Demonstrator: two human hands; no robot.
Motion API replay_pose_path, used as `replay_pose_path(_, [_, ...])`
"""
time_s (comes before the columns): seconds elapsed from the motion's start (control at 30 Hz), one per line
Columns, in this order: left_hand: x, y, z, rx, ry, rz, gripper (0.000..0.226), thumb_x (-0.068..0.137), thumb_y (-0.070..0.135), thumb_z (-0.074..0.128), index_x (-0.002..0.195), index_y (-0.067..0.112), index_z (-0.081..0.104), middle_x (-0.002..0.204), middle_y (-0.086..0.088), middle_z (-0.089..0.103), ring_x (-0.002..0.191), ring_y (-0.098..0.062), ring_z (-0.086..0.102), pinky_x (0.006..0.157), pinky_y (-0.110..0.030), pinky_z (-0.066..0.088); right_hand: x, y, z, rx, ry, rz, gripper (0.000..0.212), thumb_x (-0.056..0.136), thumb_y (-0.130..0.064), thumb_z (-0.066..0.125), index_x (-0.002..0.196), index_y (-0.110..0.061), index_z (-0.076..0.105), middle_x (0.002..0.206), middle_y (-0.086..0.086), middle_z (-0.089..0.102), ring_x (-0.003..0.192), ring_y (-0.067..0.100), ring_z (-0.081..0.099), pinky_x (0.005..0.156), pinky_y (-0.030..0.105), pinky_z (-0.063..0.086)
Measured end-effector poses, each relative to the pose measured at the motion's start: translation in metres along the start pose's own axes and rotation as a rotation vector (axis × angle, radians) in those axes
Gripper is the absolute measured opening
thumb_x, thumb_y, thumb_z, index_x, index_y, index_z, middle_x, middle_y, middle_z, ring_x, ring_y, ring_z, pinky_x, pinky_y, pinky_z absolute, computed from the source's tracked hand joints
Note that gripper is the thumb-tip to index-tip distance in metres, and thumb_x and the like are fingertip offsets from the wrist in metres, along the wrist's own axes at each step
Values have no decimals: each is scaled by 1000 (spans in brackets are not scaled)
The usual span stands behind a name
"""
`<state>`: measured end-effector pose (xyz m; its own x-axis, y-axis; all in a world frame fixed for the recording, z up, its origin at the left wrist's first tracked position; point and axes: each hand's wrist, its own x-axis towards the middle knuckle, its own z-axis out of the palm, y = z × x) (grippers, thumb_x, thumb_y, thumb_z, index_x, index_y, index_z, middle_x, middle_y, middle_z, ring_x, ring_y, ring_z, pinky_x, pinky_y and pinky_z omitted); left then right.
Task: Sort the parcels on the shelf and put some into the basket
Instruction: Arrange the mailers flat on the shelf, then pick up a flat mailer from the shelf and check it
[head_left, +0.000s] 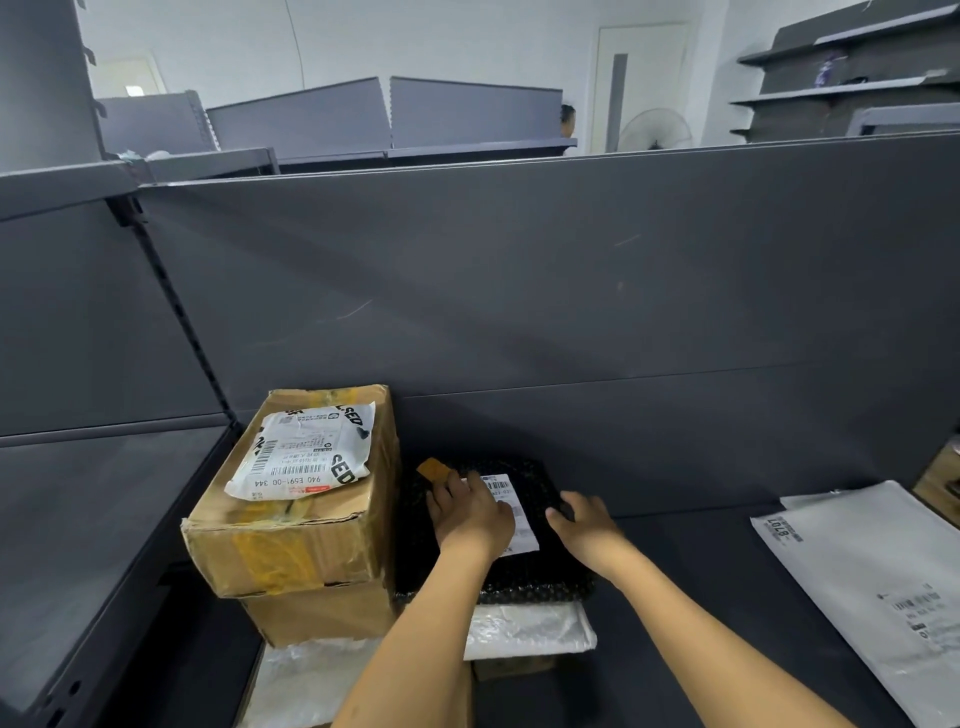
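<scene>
— Where is the black parcel (524, 571)?
— On the dark shelf (727, 597), close to the back panel (519, 286). It lies flat on a clear plastic packet (524, 629), which sticks out under its near edge.

— And the hands?
— The left hand (470, 512) lies flat on top, fingers straight and slightly spread, partly covering the white label (511, 512). The right hand (582, 525) holds the parcel's right edge, fingers curled over it.

— Anything else on that parcel?
— A small tab of brown tape (435, 470) at its far left corner.

— What sits beside it?
— A taped cardboard box (291, 535) stands just left of it, touching or nearly so; I cannot tell which. That box is stacked on a lower box (322, 613), and a white bag (306, 452) with barcodes lies on its top.

— Further out?
— Well apart, to the right, a white envelope (883, 582) lies flat on the same shelf.
</scene>
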<state>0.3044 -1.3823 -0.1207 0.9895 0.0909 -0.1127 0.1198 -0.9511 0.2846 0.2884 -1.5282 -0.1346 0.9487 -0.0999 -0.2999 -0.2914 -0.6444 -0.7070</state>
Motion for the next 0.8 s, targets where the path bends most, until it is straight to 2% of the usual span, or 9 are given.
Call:
replay_pose_path(0.13, [-3, 23, -1, -26, 59, 60, 55, 95, 38, 41, 142, 12, 31, 153, -11, 25, 144, -33, 14, 119, -43, 13, -4, 8, -20, -43, 60, 9, 55, 98, -42, 39, 148, -22, 27, 155, 4, 19, 138, 28, 32, 109, 39, 36])
replay_pose_path(0.27, [-13, 62, 8, 3, 1, 147, 55, 97, 37, 37, 144, 10, 27, 156, -12, 21, 147, -34, 9, 118, -42, 14, -15, 33, -53, 9, 123, 61, 57, 98, -41, 40, 149, -19, 26, 156, 7, 18, 139, 29, 29, 111, 40, 33])
replay_pose_path(0.37, [-25, 99, 14, 46, -33, 226, 52, 97, 37, 36, 141, 10, 31, 150, -14, 29, 142, -34, 20, 117, -43, 19, -30, 62, -82, 62, 205, 71, 55, 97, -37, 44, 146, -17, 32, 151, 12, 27, 138, 30, 30, 112, 39, 31])
replay_pose_path(0.53, [-47, 164, 28, 82, -99, 382, 51, 97, 36, 34, 139, 8, 35, 144, -16, 36, 133, -36, 30, 114, -43, 24, -61, 118, -134, 114, 351, 178, 50, 94, -36, 45, 137, -11, 44, 141, 15, 41, 128, 33, 43, 108, 44, 36])
replay_pose_path(0.67, [-71, 210, 51, 55, -134, 492, 50, 95, 34, 36, 136, 7, 39, 140, -16, 40, 130, -36, 32, 112, -45, 25, -89, 167, -167, 107, 427, 332, 51, 96, -35, 41, 142, -12, 36, 143, 16, 34, 128, 36, 40, 106, 42, 36])
replay_pose_path(0.8, [-98, 244, 82, 39, -152, 581, 50, 93, 32, 38, 137, 7, 39, 140, -15, 40, 130, -36, 33, 112, -45, 25, -113, 212, -184, 157, 469, 387, 52, 97, -35, 41, 143, -11, 34, 146, 14, 31, 129, 33, 39, 108, 41, 34])
